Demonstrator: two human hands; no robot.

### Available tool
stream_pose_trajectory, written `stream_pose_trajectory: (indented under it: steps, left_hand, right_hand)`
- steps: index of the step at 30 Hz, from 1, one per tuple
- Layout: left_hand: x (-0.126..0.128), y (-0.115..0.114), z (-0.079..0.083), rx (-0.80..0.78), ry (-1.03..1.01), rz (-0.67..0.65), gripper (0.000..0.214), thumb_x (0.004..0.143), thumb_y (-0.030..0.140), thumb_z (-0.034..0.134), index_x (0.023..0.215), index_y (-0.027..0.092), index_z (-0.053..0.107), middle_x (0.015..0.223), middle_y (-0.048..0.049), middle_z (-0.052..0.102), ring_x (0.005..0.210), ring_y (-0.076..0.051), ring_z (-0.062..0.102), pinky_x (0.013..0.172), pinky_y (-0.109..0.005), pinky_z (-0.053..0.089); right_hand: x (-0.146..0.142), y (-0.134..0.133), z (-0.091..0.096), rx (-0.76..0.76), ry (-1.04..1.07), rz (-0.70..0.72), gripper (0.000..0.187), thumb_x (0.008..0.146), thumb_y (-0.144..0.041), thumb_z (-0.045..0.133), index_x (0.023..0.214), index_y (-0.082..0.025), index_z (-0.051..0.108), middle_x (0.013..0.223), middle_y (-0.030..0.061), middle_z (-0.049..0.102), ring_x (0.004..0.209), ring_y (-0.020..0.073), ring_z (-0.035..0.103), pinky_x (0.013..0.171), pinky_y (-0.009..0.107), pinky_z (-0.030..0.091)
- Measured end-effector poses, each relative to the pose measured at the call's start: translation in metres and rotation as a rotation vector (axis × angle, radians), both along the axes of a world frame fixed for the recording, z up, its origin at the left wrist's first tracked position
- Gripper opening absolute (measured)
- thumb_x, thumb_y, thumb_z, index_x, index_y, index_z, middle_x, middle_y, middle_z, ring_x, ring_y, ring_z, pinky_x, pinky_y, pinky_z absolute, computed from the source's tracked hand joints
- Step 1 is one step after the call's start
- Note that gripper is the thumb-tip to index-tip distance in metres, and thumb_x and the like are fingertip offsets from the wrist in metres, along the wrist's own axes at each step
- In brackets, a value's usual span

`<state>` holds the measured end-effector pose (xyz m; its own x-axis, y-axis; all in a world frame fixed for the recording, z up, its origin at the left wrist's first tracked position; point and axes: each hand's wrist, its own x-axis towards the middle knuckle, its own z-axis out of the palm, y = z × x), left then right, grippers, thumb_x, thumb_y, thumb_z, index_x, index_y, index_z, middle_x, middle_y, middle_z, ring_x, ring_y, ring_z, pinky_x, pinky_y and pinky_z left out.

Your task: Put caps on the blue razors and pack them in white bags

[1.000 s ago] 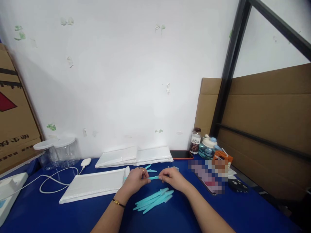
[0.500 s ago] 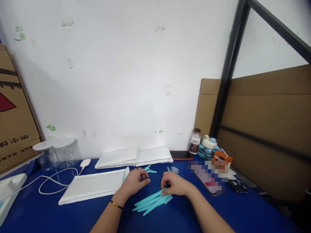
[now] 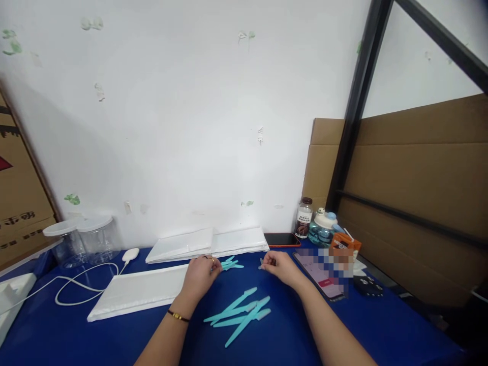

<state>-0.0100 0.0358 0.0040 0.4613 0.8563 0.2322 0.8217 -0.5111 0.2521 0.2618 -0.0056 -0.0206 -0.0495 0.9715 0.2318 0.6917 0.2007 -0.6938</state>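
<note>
Several turquoise eyebrow razors (image 3: 241,315) lie loosely crossed on the blue tabletop, in front of and between my forearms. Farther back is a smaller cluster of turquoise razors (image 3: 232,264). At its left end is my left hand (image 3: 201,277), fingers curled together; what they hold, if anything, is hidden. To the right of that cluster, my right hand (image 3: 282,267) pinches at a small clear blade cap (image 3: 261,264) between thumb and fingertips. Most of the cap area is covered by the fingers.
White parcels (image 3: 141,292) lie at left and along the wall. Clear lidded jars (image 3: 97,241), a white cable (image 3: 61,290) and a power strip (image 3: 17,302) are at left. Phones (image 3: 324,279), a brown-capped bottle (image 3: 304,218), a blue-tinted bottle (image 3: 323,229) and an orange packet (image 3: 345,246) are at right.
My right hand has left the razors in front and moved back and right to the clear caps. The front razors now lie more spread. My left hand shifted slightly left.
</note>
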Motion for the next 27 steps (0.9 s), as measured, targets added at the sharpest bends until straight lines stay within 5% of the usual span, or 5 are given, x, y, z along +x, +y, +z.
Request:
stream_pose_trajectory:
  steps: [5, 9, 12, 19, 27]
  left_hand:
    - [-0.007, 0.008, -0.004, 0.013, -0.063, 0.118, 0.027, 0.077, 0.033, 0.056, 0.102, 0.025, 0.062, 0.094, -0.0021, 0.065, 0.095, -0.020, 0.055, 0.079, -0.029, 0.036]
    - [0.004, -0.006, -0.006, -0.108, -0.139, -0.069, 0.022, 0.076, 0.038, 0.055, 0.089, 0.023, 0.065, 0.083, -0.0003, 0.065, 0.079, -0.016, 0.057, 0.068, -0.024, 0.037]
    - [0.013, -0.019, -0.009, -0.226, -0.122, -0.199, 0.027, 0.072, 0.044, 0.058, 0.086, 0.023, 0.066, 0.081, 0.0001, 0.064, 0.073, -0.014, 0.056, 0.061, -0.023, 0.037]
    - [0.022, -0.020, -0.011, -0.230, -0.063, -0.232, 0.016, 0.075, 0.032, 0.054, 0.078, 0.021, 0.066, 0.076, 0.0001, 0.065, 0.071, -0.014, 0.056, 0.061, -0.024, 0.035]
    - [-0.004, 0.002, 0.000, -0.004, 0.005, 0.088, 0.016, 0.077, 0.028, 0.055, 0.089, 0.025, 0.066, 0.090, -0.0018, 0.066, 0.092, -0.021, 0.056, 0.077, -0.030, 0.035]
  right_hand:
    - [-0.003, -0.004, 0.003, 0.117, -0.137, -0.002, 0.008, 0.072, -0.027, 0.064, 0.073, -0.019, 0.063, 0.083, 0.0020, 0.060, 0.076, 0.0154, 0.053, 0.068, 0.025, 0.039]
    - [-0.027, -0.013, 0.002, 0.051, -0.162, 0.267, 0.015, 0.068, -0.030, 0.070, 0.079, -0.021, 0.065, 0.085, 0.0011, 0.057, 0.080, 0.0151, 0.053, 0.070, 0.024, 0.039]
    - [-0.037, -0.017, 0.000, 0.010, -0.193, 0.320, 0.015, 0.066, -0.027, 0.072, 0.077, -0.021, 0.064, 0.085, 0.0004, 0.056, 0.082, 0.0154, 0.051, 0.071, 0.024, 0.039]
    - [-0.034, -0.014, -0.001, -0.087, -0.021, 0.270, 0.004, 0.076, -0.023, 0.060, 0.079, -0.020, 0.059, 0.068, -0.0027, 0.057, 0.062, 0.0112, 0.051, 0.055, 0.019, 0.036]
    - [0.000, 0.002, 0.000, 0.104, -0.095, -0.064, 0.003, 0.073, -0.017, 0.061, 0.075, -0.018, 0.059, 0.074, 0.0000, 0.060, 0.069, 0.0139, 0.052, 0.061, 0.022, 0.037]
